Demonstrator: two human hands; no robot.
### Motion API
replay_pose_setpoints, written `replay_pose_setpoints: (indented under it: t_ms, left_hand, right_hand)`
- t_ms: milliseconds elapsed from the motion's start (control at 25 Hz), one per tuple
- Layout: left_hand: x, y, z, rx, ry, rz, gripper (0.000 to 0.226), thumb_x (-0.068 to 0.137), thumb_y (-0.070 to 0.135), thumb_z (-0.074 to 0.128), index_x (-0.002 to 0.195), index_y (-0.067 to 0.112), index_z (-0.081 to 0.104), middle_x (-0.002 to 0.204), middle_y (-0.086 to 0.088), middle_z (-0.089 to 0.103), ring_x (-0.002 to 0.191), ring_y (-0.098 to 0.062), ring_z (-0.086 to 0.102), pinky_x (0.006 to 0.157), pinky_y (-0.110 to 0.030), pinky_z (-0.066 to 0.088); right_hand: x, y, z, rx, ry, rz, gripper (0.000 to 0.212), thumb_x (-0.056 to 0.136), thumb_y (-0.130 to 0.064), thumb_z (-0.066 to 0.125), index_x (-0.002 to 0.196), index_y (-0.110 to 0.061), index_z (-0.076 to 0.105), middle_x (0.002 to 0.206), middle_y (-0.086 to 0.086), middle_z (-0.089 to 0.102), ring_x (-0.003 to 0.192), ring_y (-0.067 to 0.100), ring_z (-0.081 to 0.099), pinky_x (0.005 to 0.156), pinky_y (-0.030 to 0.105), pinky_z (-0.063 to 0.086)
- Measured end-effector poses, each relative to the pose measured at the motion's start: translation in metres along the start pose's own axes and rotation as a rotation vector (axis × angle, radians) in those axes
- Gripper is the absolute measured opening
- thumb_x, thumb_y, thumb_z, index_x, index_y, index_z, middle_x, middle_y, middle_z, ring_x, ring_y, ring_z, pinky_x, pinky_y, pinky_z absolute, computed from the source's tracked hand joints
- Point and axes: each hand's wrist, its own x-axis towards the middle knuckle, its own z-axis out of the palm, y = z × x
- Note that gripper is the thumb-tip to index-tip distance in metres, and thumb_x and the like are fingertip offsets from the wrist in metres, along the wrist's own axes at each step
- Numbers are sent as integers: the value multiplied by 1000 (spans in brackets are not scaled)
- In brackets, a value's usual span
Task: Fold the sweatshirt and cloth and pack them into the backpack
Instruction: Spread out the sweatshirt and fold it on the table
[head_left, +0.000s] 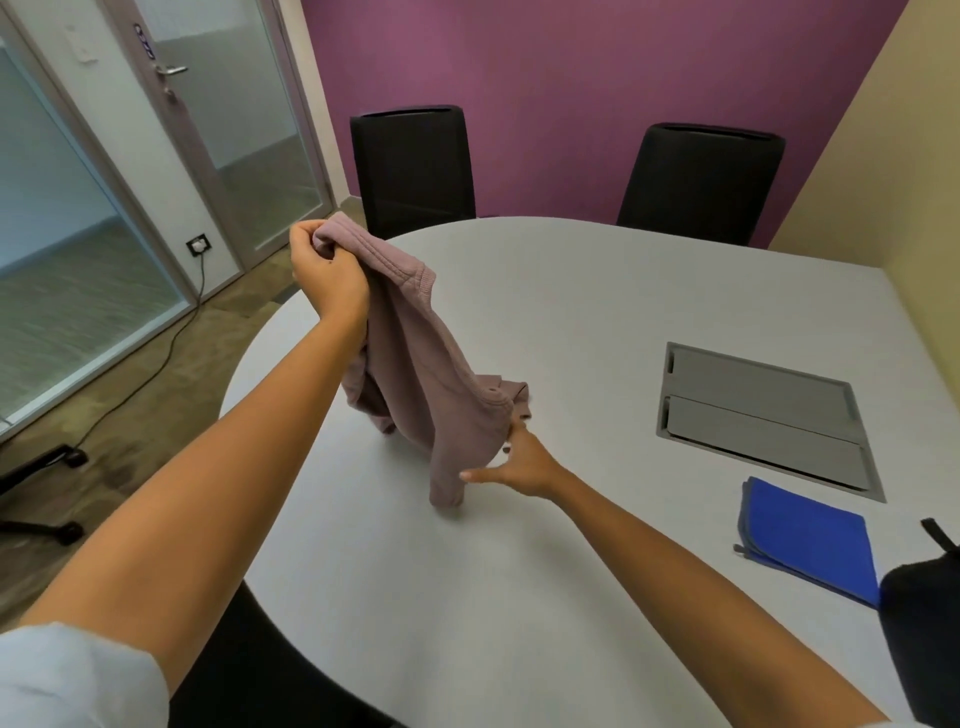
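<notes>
The backpack (922, 644), right of the right hand's grip (519, 460), is cut off by the frame edge. That grip's fingertips vanish behind the sweatshirt (431, 374).

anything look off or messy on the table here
Nothing is spilled or damaged. The mauve sweatshirt is unfolded: the left hand holds it up bunched, its lower end dragging on the table, while the right hand touches its edge. The blue cloth lies folded flat beside the black backpack.
</notes>
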Motion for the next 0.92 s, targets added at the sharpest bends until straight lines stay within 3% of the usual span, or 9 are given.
replay_pose_setpoints:
  t_ms: [120,200,280,320,440,600,680,760,920]
  left_hand:
    - [4,-5,-10,12,-3,-15,17,97,-4,39,95,9,49,82,4,53,70,-1,53,61,-12,47]
    - [8,-9,-16,8,16,-24,16,97,-4,40,94,9,49,82,2,53,70,-1,53,61,-12,47]
    - [8,-11,-21,-2,38,-19,16,95,-4,41,94,9,49,86,-2,55,72,-2,54,62,-13,48]
    - [8,-12,-23,0,45,-10,16,94,-4,41,94,10,49,87,-2,55,73,-2,54,62,-13,48]
    - [4,-11,-27,51,51,28,14,95,-2,44,95,10,50,88,0,56,75,-3,56,64,-13,49]
    - [9,-14,-30,270,-18,-16,20,96,4,42,103,12,59,106,-7,64,91,-14,61,69,-21,50]
    - [12,-15,-32,534,-51,9,22,97,11,44,106,13,64,115,-10,60,100,-24,60,77,-30,45]
    - [9,-11,-35,741,-48,84,24,96,19,47,107,20,68,119,-10,55,107,-29,56,86,-40,42]
    - [5,5,-26,707,-99,-24,31,99,35,41,108,25,69,106,-7,71,98,-32,66,80,-39,50]
  right_hand:
    - [5,-4,-4,123,118,-160,89,70,-31,90,145,-34,42,142,-10,51,124,10,53,98,36,54]
    - [7,-6,-5,89,112,-183,55,76,-20,85,125,-24,62,114,-9,68,100,5,65,81,29,58]
    - [6,-9,-6,-67,85,-111,24,82,-23,79,101,-20,66,85,-10,66,73,4,62,63,21,49]
    - [8,-6,-8,-171,78,-54,22,82,-28,78,96,-20,63,80,-8,62,69,8,58,60,22,44]
    - [16,4,-28,-527,129,153,40,80,-41,76,105,-13,62,96,1,62,86,24,63,67,31,46]
    - [14,-10,-82,-579,419,293,22,85,-18,58,99,-9,72,98,14,69,91,37,67,72,36,53]
    - [14,-24,-111,-409,512,326,28,91,-17,49,107,-8,70,102,16,69,88,40,69,72,37,57]
    - [14,-41,-134,-9,532,303,31,96,-13,42,115,-9,67,109,14,68,81,39,72,72,43,62]
    - [10,-85,-150,344,653,59,32,103,-16,38,110,-22,69,108,4,69,96,27,68,74,48,63]
